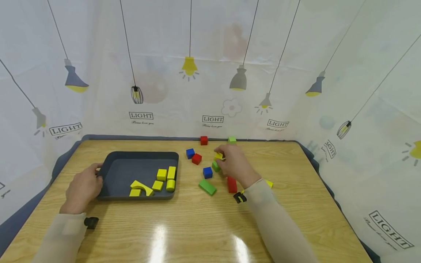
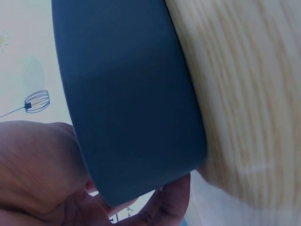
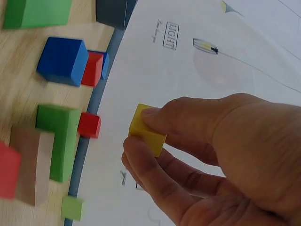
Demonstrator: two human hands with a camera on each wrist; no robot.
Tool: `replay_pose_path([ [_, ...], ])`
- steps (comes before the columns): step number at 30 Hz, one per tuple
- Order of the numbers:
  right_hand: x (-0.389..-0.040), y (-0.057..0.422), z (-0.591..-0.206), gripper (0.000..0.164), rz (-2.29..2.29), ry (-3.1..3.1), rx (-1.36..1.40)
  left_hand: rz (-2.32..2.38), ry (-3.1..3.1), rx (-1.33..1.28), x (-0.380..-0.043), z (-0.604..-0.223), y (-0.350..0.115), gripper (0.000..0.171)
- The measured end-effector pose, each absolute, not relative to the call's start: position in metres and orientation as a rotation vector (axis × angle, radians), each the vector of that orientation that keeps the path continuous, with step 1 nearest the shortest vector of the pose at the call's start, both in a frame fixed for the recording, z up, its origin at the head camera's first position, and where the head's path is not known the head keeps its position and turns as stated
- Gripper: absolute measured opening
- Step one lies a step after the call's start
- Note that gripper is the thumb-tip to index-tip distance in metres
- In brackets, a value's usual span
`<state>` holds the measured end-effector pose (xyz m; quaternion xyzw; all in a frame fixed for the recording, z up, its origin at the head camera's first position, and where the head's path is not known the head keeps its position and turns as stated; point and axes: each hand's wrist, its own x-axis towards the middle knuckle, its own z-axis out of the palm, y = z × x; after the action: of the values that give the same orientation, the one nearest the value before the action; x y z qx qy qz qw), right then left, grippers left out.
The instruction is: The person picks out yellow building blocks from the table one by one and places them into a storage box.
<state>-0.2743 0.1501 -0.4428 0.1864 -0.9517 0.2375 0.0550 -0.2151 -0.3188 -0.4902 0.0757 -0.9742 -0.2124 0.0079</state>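
Observation:
My right hand (image 1: 235,164) pinches a small yellow block (image 3: 148,128) between thumb and fingers, raised over the loose blocks in the head view. My left hand (image 1: 83,186) grips the left end of a dark grey tray (image 1: 120,175), its fingers curled at the rim. Inside the tray, along its right and front sides, lie several yellow pieces, including an arch (image 1: 142,187) and a cylinder (image 1: 170,185). Close under the right hand are a green block (image 1: 215,166) and a red block (image 1: 232,185). A tan block (image 3: 35,162) shows in the right wrist view.
Between tray and right hand lie blue blocks (image 1: 207,172), a red cube (image 1: 196,159) and a long green block (image 1: 207,187). Another red cube (image 1: 204,140) and a light green block (image 1: 232,140) sit at the back edge. A yellow piece (image 1: 269,183) shows beyond the right wrist.

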Motion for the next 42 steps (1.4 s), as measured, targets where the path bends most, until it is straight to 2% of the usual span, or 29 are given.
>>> replay_pose_path([
  [23,-0.284,0.05,-0.442,0.032,0.713,-2.835,0.924,-0.661,-3.025,0.23,-0.216,-0.492,-0.32,0.05],
  [42,-0.268,-0.021,-0.449,0.032,0.619,-2.907,1.097,-0.649,-3.036,0.223,-0.217,-0.491,-0.321,0.051],
])
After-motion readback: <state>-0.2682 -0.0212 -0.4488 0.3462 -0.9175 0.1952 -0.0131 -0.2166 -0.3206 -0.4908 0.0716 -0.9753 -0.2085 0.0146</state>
